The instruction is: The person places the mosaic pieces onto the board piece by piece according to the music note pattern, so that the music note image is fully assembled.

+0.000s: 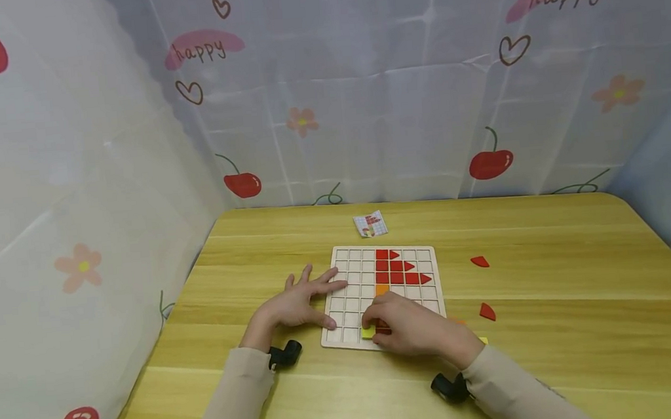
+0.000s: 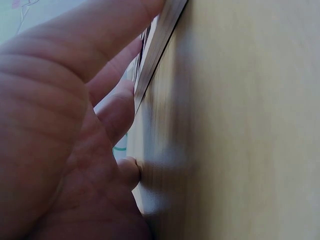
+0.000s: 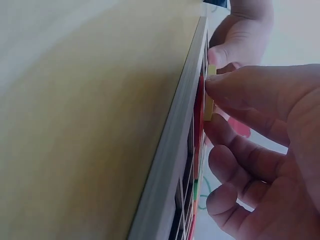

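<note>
Beige cloth is nearest me: the left sleeve and the right sleeve, a black wrist unit at the right cuff. If that unit dips, I'd expect it to scrape the table and jog the fingers. Past it, my right hand is drawn in narrow, thumb and finger pinching a yellow piece at the near side of the wooden board. In the right wrist view the piece stands proud of the grid, beside a red strip lower down; I cannot tell whether its underside touches a cell. Released askew, it could ride up on a ridge, and the fingers covering that area from my head view would be the cause.

Just beyond the right forearm, a loose orange piece and another yellow one show only in part; a sideways sweep of the arm could push them out of place.

My left hand lies spread wide over the board's left edge, gripping nothing. How firmly it presses I can't tell; too light, and the board could skid under the other hand's push.

Farther up, an orange square and rows of red pieces lie on the grid, where a knock might unseat them. Two red wedges lie off to the right. The small printed card sits loose just past the far edge, so a shove on the board could shift it. The cherry-print curtain closes the view.
</note>
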Motion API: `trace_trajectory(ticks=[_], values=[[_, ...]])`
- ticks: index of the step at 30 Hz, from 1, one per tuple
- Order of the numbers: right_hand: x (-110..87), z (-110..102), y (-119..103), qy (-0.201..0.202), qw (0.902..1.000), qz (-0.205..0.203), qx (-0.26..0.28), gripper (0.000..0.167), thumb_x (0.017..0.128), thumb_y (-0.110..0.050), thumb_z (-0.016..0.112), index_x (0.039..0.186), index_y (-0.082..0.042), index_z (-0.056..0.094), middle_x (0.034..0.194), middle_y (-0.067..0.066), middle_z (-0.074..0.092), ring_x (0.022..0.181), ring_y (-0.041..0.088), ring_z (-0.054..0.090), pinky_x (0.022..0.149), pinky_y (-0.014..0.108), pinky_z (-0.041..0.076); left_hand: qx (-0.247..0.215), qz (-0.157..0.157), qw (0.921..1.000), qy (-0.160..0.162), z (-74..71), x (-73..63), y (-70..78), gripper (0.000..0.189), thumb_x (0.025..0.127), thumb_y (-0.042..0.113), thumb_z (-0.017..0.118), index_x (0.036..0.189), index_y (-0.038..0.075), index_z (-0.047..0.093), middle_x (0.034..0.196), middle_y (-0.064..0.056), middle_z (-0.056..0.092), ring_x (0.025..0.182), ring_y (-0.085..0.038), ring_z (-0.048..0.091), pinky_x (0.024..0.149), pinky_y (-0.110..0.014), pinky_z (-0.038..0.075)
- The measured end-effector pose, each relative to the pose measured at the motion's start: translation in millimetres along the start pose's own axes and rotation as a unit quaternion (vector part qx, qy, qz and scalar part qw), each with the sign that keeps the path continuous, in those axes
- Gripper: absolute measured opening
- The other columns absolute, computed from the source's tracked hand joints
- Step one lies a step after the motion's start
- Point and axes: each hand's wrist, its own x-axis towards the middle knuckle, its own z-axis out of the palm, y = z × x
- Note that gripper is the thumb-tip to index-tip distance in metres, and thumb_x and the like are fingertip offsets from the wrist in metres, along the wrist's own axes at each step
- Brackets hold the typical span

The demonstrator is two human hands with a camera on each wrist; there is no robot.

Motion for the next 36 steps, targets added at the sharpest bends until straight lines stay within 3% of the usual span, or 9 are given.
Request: trace_trajectory(ticks=[12, 17, 24, 31, 36], values=[[3.7, 2.3, -5.7, 0.001, 0.9991, -0.04, -0.013, 0.011, 0.091, -0.009, 0.071, 0.1, -0.015, 0.075, 0.1, -0.004, 0.068, 0.095, 0.01, 0.057, 0.086, 0.03, 0.054, 0.002, 0.003, 1.0, -0.001, 0.5, 0.0, -1.2, 0.081, 0.082, 0.051, 0.082, 0.153, 0.047, 0.045, 0.172, 0.019, 0.014, 0.16, -0.037, -0.013, 0.123, -0.064, -0.015], [0.7, 1.1, -6.6, 0.006, 0.9993, -0.033, -0.019, 0.012, 0.092, -0.01, 0.071, 0.101, -0.015, 0.076, 0.101, -0.004, 0.067, 0.096, 0.011, 0.056, 0.088, 0.032, 0.053, 0.001, 0.005, 1.0, -0.002, 0.8, -0.4, -1.3, 0.081, 0.082, 0.052, 0.082, 0.153, 0.047, 0.044, 0.172, 0.018, 0.014, 0.16, -0.038, -0.013, 0.123, -0.065, -0.015], [-10.9, -5.8, 1.7, 0.025, 0.9995, -0.017, -0.002, 0.01, 0.092, -0.014, 0.073, 0.1, -0.018, 0.076, 0.099, -0.009, 0.064, 0.094, 0.009, 0.055, 0.087, 0.031, 0.052, 0.002, 0.008, 1.0, -0.001, 1.5, 0.4, -1.4, 0.081, 0.082, 0.051, 0.082, 0.154, 0.047, 0.044, 0.172, 0.019, 0.014, 0.16, -0.037, -0.013, 0.123, -0.065, -0.016], [-27.9, -18.9, 14.6, 0.039, 0.9989, -0.014, 0.024, 0.016, 0.09, -0.007, 0.071, 0.101, -0.017, 0.077, 0.097, -0.008, 0.067, 0.088, 0.011, 0.056, 0.08, 0.028, 0.051, 0.002, 0.003, 1.0, 0.001, 2.3, 2.3, -3.0, 0.081, 0.082, 0.051, 0.082, 0.153, 0.049, 0.044, 0.171, 0.02, 0.014, 0.16, -0.036, -0.014, 0.123, -0.064, -0.016], [-42.4, -26.7, 26.5, 0.042, 0.9988, 0.001, 0.027, 0.017, 0.09, -0.009, 0.073, 0.104, -0.018, 0.076, 0.101, -0.009, 0.069, 0.092, 0.012, 0.058, 0.085, 0.031, 0.052, -0.001, 0.002, 1.0, 0.0, 2.0, 2.0, -2.2, 0.081, 0.082, 0.05, 0.083, 0.153, 0.048, 0.045, 0.171, 0.02, 0.014, 0.16, -0.036, -0.014, 0.123, -0.064, -0.017]])
